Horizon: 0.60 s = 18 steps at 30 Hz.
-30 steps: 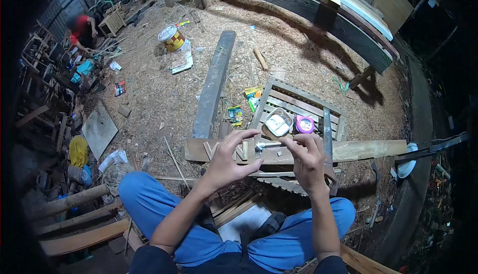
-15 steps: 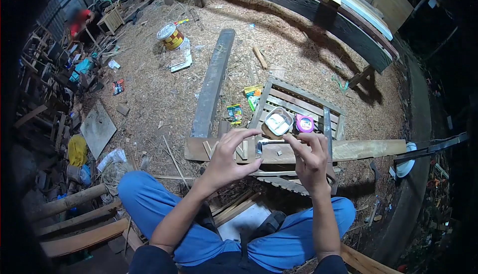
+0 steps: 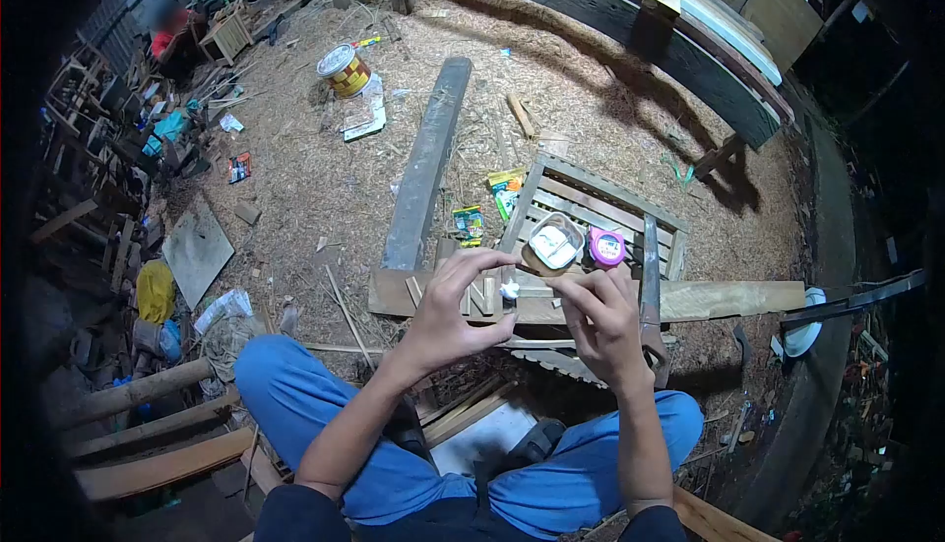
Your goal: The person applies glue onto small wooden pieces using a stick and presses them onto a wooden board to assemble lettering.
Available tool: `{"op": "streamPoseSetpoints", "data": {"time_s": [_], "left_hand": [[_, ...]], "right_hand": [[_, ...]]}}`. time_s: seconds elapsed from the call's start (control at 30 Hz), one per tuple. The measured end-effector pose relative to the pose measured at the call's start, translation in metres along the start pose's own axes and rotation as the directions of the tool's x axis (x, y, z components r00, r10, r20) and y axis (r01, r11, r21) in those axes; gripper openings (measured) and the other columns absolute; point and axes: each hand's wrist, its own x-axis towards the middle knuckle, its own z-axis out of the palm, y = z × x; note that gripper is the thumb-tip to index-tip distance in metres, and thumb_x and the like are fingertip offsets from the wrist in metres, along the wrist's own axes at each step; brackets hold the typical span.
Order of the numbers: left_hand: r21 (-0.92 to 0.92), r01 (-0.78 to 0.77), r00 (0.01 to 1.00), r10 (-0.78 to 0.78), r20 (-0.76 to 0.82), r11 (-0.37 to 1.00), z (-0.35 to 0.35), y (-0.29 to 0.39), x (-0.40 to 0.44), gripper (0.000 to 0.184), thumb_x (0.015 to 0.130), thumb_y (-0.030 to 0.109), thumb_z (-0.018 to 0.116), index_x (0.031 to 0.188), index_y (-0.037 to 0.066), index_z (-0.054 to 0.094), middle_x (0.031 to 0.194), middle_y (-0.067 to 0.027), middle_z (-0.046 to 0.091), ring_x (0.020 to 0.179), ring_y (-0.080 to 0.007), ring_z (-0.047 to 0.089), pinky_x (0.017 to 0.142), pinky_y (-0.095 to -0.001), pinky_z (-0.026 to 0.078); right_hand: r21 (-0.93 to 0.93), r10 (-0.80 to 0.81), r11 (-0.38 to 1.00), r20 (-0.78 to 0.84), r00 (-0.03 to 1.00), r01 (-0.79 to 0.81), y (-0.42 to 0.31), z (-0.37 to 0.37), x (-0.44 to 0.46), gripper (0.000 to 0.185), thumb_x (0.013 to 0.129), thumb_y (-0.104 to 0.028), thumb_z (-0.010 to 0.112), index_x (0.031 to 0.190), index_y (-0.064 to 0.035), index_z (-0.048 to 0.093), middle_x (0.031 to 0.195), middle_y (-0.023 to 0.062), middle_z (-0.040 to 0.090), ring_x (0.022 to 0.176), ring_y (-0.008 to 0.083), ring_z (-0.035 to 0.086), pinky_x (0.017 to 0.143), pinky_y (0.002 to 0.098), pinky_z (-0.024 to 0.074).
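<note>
My left hand [image 3: 461, 301] grips a small narrow piece upright between thumb and fingertip. A white blob [image 3: 509, 289] shows at the middle of that piece; its exact kind is unclear. Facing it, my right hand [image 3: 602, 320] pinches a thin stick [image 3: 535, 271] whose tip points left towards the piece. Just beyond my hands, a square tub with white contents [image 3: 554, 244] stands beside a pink tape measure [image 3: 606, 246] on a slatted wooden frame [image 3: 581, 190]. A wooden board [image 3: 728, 297] lies across below my fingers.
A dark beam [image 3: 428, 168] lies lengthwise ahead on the shavings. Colourful packets [image 3: 470, 225] are beside it. A paint bucket [image 3: 345, 71] stands farther off. A hand saw [image 3: 561, 365] is below the board. Another person [image 3: 169, 40] sits at the far left.
The white blob now shows on the piece in my left hand, where a shiny grey surface showed before. My right hand has moved slightly left and down; the stick's tip has shifted upward.
</note>
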Motion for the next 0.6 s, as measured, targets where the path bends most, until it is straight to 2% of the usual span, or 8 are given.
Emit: {"op": "streamPoseSetpoints", "data": {"time_s": [0.13, 0.3, 0.43, 0.53, 0.6], "left_hand": [[0.031, -0.047, 0.999, 0.047, -0.004, 0.998, -0.0010, 0.0005, -0.0003, 0.060, 0.073, 0.010, 0.083, 0.131, 0.006, 0.066, 0.131, -0.0101, 0.068, 0.130, -0.0273, 0.060, 0.114, -0.0418, 0.044], [-0.050, -0.103, 0.994, 0.105, 0.039, 0.993, -0.0019, -0.0009, 0.0019, 0.061, 0.072, 0.009, 0.082, 0.130, 0.005, 0.065, 0.133, -0.0103, 0.068, 0.131, -0.0273, 0.059, 0.116, -0.0425, 0.043], [-0.092, -0.074, 0.997, 0.076, 0.022, 0.993, -0.0022, -0.0005, 0.0031, 0.061, 0.071, 0.008, 0.082, 0.130, 0.005, 0.065, 0.133, -0.0103, 0.068, 0.131, -0.0271, 0.059, 0.116, -0.0426, 0.043], [-0.095, -0.063, 0.997, 0.066, 0.029, 0.993, -0.0015, -0.0021, 0.0037, 0.062, 0.071, 0.009, 0.082, 0.131, 0.005, 0.064, 0.133, -0.0103, 0.068, 0.132, -0.0269, 0.059, 0.117, -0.0425, 0.043], [-0.037, -0.067, 0.996, 0.069, 0.054, 0.997, -0.0014, -0.0025, 0.0044, 0.063, 0.071, 0.009, 0.082, 0.132, 0.006, 0.064, 0.133, -0.0100, 0.068, 0.132, -0.0269, 0.059, 0.116, -0.0426, 0.043]], "right_hand": [[0.017, -0.018, 1.000, -0.004, 1.000, 0.018, 0.0014, -0.0014, 0.0009, 0.034, 0.084, -0.003, 0.070, 0.117, -0.0117, 0.074, 0.088, 0.0055, 0.061, 0.083, 0.0253, 0.056, 0.078, 0.0399, 0.0410], [-0.009, 0.018, 1.000, -0.077, 0.997, -0.019, 0.0052, 0.0023, -0.0001, 0.033, 0.083, -0.005, 0.071, 0.114, -0.0119, 0.075, 0.083, 0.0044, 0.058, 0.079, 0.0251, 0.053, 0.079, 0.0399, 0.0399], [0.031, -0.010, 0.999, -0.013, 1.000, 0.010, 0.0017, -0.0040, -0.0009, 0.031, 0.082, -0.004, 0.071, 0.112, -0.0122, 0.076, 0.083, 0.0042, 0.058, 0.078, 0.0246, 0.053, 0.078, 0.0395, 0.0400], [-0.013, -0.034, 0.999, -0.075, 0.997, 0.033, 0.0011, -0.0021, -0.0021, 0.032, 0.081, -0.002, 0.072, 0.110, -0.0124, 0.077, 0.086, 0.0038, 0.061, 0.080, 0.0239, 0.056, 0.079, 0.0389, 0.0413], [-0.065, -0.068, 0.996, -0.164, 0.984, 0.058, 0.0068, 0.0012, -0.0059, 0.039, 0.078, 0.000, 0.073, 0.113, -0.0150, 0.078, 0.090, 0.0026, 0.064, 0.083, 0.0226, 0.060, 0.081, 0.0376, 0.0432]]}}
